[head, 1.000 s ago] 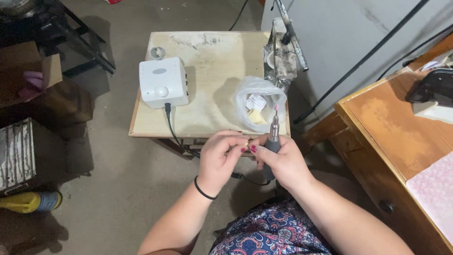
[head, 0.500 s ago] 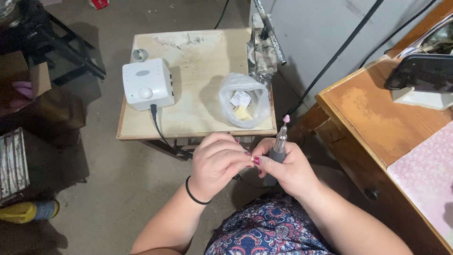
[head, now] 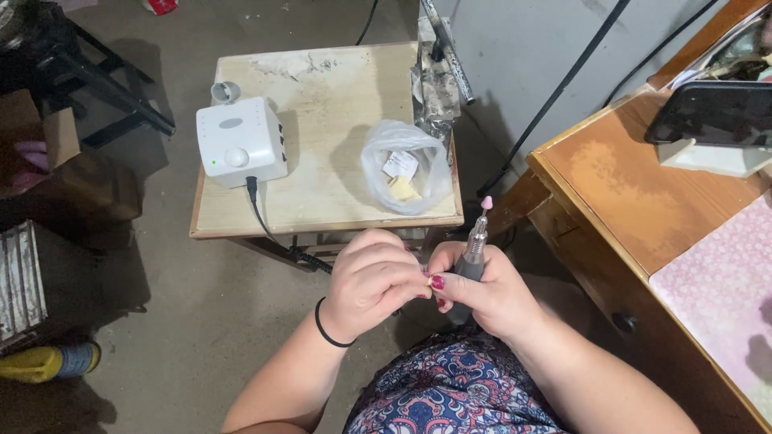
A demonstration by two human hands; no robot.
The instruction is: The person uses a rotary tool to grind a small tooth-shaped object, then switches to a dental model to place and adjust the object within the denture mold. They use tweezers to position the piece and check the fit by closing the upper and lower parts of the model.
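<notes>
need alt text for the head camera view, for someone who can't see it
Seen from above, a person's right hand grips a grey rotary handpiece with a pink tip, while the left hand touches the right hand's fingers. Beyond them, a small wooden table holds a white control box and a clear plastic bag.

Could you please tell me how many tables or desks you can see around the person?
2. A small pale table stands ahead of the hands, bearing a white control box and a clear plastic bag. A brown wooden desk stands to the right. Others may lie outside the frame.
</notes>
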